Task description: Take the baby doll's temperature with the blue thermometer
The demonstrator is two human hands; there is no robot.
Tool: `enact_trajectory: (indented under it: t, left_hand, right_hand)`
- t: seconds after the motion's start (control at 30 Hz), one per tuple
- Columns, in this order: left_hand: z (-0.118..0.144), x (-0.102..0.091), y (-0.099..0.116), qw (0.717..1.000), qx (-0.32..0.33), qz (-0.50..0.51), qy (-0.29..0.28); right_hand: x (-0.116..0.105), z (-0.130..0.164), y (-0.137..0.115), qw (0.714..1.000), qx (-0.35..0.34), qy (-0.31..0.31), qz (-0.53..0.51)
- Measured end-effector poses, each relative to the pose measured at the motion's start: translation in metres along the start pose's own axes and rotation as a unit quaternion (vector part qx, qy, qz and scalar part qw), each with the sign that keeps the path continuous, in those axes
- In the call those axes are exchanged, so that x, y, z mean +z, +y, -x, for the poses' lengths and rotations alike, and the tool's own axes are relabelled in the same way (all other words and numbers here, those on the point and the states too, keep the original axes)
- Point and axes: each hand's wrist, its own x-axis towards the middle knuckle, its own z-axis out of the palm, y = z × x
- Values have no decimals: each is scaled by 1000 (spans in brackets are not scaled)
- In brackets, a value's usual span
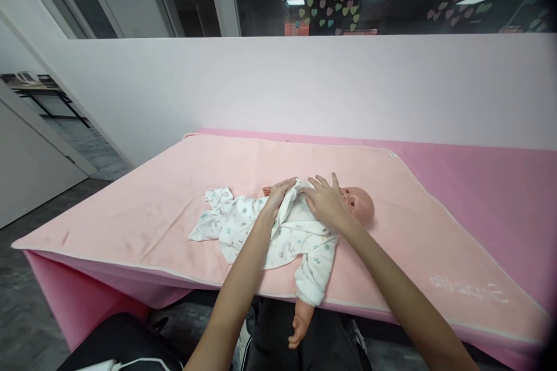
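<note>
A baby doll lies on its back with its head to the right, dressed in a white printed shirt and matching trousers. Over the doll's belly, my left hand has its fingers closed at the loose front edge of the shirt. My right hand rests on the upper chest near the doll's chin, fingers spread and touching the cloth. Between my hands the shirt front is bunched and lifted. One doll arm hangs past the near table edge; its other hand shows beyond my left wrist.
A peach blanket with a white border lies under the doll, over a pink table cover. A white wall with a window rises behind. At left stands a white door. My lap is just below the near edge.
</note>
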Motion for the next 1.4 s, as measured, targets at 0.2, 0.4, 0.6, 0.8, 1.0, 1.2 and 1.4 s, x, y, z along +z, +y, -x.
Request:
enact_trajectory:
  t: [0.2, 0.4, 0.6, 0.8, 1.0, 1.2, 1.4]
  left_hand:
    - [3, 0, 1, 995, -29, 99, 5]
    - [10, 13, 0, 995, 62, -77, -29]
    - [28, 26, -3, 912, 130, -330, -204]
    - [29, 26, 1, 906, 174, -327, -206]
    - [26, 23, -2, 943, 136, -262, -156]
    - [24, 20, -5, 957, 147, -201, -151]
    - [26, 19, -3, 954, 156, -182, -181]
  right_hand:
    - [16, -14, -5, 992, 74, -43, 91]
    - [-53, 56, 8, 951, 255, 129, -121]
    - [-99, 87, -2, 892, 243, 159, -347]
    - [-116, 68, -23, 894, 215, 175, -351]
    - [-97, 98, -6, 921, 236, 152, -272]
    - [-35, 209, 37, 930, 321, 88, -155]
    - [-12, 252, 56, 943, 322, 78, 25]
